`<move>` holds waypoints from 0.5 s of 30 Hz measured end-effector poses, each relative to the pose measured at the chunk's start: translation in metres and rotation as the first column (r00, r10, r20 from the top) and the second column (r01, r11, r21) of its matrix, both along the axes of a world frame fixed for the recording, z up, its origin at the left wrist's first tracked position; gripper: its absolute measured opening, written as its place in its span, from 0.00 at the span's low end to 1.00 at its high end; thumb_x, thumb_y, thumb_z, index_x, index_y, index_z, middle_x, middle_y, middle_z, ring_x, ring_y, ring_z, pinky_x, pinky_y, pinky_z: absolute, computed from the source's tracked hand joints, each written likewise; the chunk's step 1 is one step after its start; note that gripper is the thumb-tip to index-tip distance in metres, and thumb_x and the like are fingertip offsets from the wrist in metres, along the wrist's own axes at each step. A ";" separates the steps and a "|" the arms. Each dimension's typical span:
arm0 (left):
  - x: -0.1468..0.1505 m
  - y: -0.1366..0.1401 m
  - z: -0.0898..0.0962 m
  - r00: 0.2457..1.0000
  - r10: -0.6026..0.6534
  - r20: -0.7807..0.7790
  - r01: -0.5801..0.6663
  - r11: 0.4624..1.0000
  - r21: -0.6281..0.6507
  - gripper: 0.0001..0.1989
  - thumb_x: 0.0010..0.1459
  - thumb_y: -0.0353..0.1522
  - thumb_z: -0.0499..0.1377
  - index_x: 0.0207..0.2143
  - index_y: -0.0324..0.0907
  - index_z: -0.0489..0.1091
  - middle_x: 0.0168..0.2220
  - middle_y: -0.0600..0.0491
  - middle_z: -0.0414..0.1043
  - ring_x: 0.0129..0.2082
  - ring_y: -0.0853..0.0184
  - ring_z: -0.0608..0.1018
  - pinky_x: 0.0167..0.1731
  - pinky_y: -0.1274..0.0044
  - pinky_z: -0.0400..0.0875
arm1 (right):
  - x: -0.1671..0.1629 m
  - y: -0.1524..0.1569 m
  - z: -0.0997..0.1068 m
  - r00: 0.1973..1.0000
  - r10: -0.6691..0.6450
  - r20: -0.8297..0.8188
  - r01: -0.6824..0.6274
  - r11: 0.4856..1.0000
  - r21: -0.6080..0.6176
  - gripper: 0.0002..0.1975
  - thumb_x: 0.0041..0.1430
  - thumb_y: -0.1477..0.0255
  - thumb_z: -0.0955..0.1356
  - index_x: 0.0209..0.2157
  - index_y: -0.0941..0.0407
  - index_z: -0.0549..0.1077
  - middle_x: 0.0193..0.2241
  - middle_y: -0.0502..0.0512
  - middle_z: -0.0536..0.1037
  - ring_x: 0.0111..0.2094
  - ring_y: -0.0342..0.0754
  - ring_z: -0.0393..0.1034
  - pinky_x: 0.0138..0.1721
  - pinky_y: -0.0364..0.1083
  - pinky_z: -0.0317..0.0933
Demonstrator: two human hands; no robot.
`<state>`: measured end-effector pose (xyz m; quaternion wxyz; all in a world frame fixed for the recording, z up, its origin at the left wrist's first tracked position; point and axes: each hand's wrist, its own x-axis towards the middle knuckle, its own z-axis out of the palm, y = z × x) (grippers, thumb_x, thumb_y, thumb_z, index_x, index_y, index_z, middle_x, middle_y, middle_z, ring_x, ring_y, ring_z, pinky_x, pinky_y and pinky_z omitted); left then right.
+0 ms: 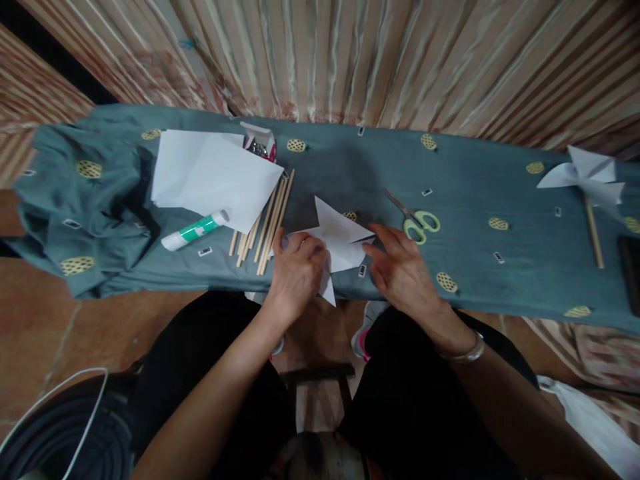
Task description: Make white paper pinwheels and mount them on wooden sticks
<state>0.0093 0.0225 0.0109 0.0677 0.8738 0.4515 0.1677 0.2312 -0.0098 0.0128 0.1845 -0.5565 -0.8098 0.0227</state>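
Note:
A white paper pinwheel sheet point(340, 240), cut into pointed flaps, lies at the table's front edge. My left hand point(299, 267) rests on its left side, fingers curled closed over the paper. At the right corner, my right hand point(403, 270) has its thumb and index finger apart on either side of a slit; whether they touch the paper is unclear. Scissors point(420, 223) with pale green handles lie just beyond my right hand. Left of my left hand are several wooden sticks point(270, 227).
White paper sheets point(210, 167) partly cover the sticks. A green-and-white glue stick point(194, 231) lies before them, with a small box of metal pieces point(261, 143) behind. A pinwheel on a stick point(587, 180) and a dark phone-like object point(630, 270) are far right. Bunched cloth point(110, 220) covers the left end.

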 end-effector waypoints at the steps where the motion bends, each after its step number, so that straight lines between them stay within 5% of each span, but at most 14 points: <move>1: 0.000 0.000 0.001 1.000 0.003 0.002 -0.003 1.000 -0.008 0.10 0.65 0.29 0.54 0.39 0.44 0.76 0.45 0.52 0.77 0.50 0.58 0.71 0.63 0.51 0.49 | 0.000 0.003 -0.001 0.999 -0.016 -0.041 0.016 1.000 0.001 0.15 0.61 0.77 0.62 0.45 0.60 0.77 0.57 0.66 0.71 0.58 0.61 0.65 0.57 0.61 0.63; 7: -0.001 0.000 -0.001 0.999 -0.002 0.032 0.003 1.000 -0.016 0.10 0.64 0.28 0.55 0.39 0.45 0.76 0.44 0.51 0.77 0.50 0.57 0.72 0.63 0.49 0.50 | 0.001 0.019 -0.009 0.969 -0.107 -0.223 0.115 0.993 0.026 0.08 0.61 0.70 0.66 0.37 0.56 0.78 0.47 0.63 0.79 0.49 0.58 0.72 0.54 0.60 0.66; 15: 0.000 -0.001 -0.003 0.998 0.001 0.057 -0.002 1.000 0.003 0.10 0.64 0.29 0.55 0.38 0.45 0.76 0.44 0.51 0.77 0.49 0.58 0.72 0.63 0.48 0.49 | 0.001 0.009 -0.001 0.994 0.036 -0.102 -0.041 0.998 -0.040 0.21 0.55 0.75 0.66 0.51 0.59 0.73 0.58 0.68 0.71 0.58 0.62 0.66 0.58 0.63 0.63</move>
